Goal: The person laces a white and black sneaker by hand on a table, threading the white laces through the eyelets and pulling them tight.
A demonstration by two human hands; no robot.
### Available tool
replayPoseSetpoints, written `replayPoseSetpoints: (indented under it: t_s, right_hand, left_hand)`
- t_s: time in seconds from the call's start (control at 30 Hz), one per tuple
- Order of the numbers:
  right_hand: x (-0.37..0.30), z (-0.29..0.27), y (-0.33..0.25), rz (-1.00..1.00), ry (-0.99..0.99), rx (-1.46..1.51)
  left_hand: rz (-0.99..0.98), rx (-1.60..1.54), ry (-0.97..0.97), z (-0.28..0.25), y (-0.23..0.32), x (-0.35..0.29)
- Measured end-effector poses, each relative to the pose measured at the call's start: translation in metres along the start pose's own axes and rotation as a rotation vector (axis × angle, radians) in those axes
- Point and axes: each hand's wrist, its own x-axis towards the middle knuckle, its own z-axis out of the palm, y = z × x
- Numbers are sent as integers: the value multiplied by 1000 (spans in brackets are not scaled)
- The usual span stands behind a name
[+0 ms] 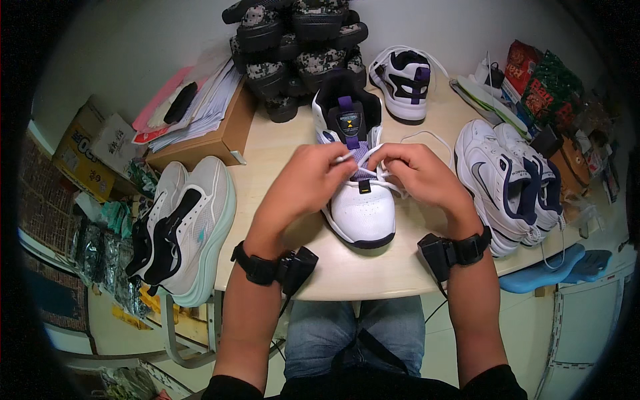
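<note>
A white high-top sneaker [363,212] with a black collar and purple tongue stands on the table in front of me, toe toward me. Its white shoelace [363,160] runs loosely across the lower part of the tongue. My left hand [317,175] is at the left side of the lacing, thumb and fingers pinched on a lace end. On the right side, my right hand [417,175] curls its fingers closed around the lace; its fingertips are partly hidden. A loose stretch of lace trails on the table behind the right hand.
The matching sneaker [403,87] stands farther back. Grey-white running shoes [200,233] flank me on the left, white-and-navy sneakers [497,180] on the right. Behind are stacked camouflage shoes [300,47] and a cardboard box [207,140] heaped with papers. Blue slippers [553,267] lie beyond the table's right edge.
</note>
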Motion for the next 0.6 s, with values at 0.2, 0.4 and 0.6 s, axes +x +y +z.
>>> replayPoseSetpoints:
  t_s: [0.2, 0.4, 0.6]
  right_hand:
    - [2, 3, -3, -43, 26, -31]
    - [4, 3, 6, -112, 83, -62]
    - [2, 5, 2, -86, 67, -77]
  left_hand:
    - [-88, -37, 144, -27, -25, -5]
    - [-356, 281, 711, -62, -58, -10]
    - [-79, -216, 63, -26, -3, -5]
